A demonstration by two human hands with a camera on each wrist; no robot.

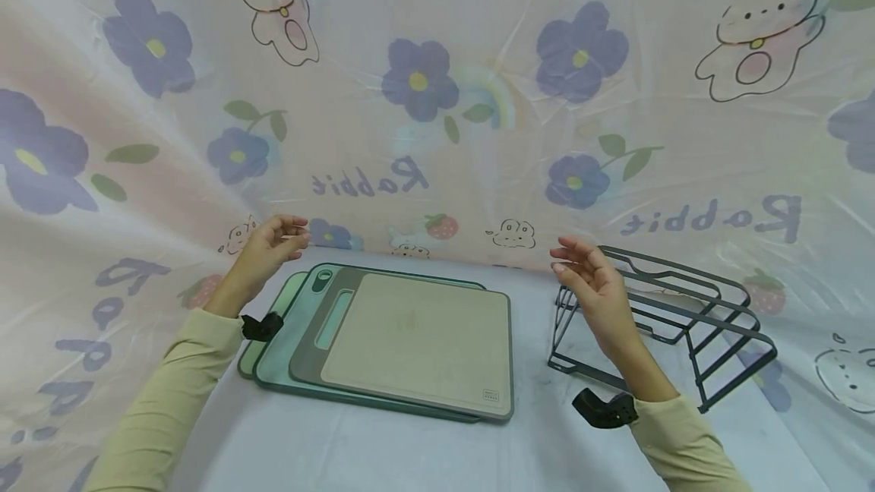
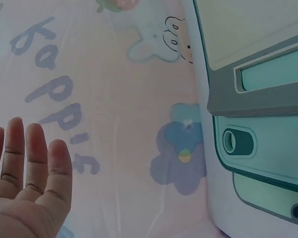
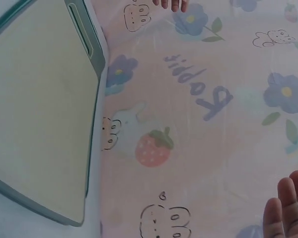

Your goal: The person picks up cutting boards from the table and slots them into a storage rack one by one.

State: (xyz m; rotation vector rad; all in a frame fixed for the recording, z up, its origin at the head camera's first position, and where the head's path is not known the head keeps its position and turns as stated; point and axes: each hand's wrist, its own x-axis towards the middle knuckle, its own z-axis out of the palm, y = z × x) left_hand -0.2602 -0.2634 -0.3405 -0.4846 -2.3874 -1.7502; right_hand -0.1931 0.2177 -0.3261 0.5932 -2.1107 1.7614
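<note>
Three cutting boards lie stacked flat on the white table. The top one is a beige cutting board [image 1: 417, 340] with a grey end and a slot handle. Beneath it a larger teal cutting board [image 1: 280, 367] juts out to the left, and a light green cutting board [image 1: 247, 367] shows at the bottom. Above the stack's left end my left hand [image 1: 273, 245] is raised, fingers relaxed, touching nothing. My right hand [image 1: 591, 279] hovers in front of a dark wire rack [image 1: 731, 321] at the right, its fingers loosely bent and holding nothing. Both wrist views show the fingertips apart from the boards.
The white tablecloth [image 1: 383, 454] runs along the front. Behind the table hangs a pink curtain [image 1: 478, 165] printed with rabbits and flowers. Black wrist cameras are strapped to both forearms. The rack stands to the right of the boards, with a gap between.
</note>
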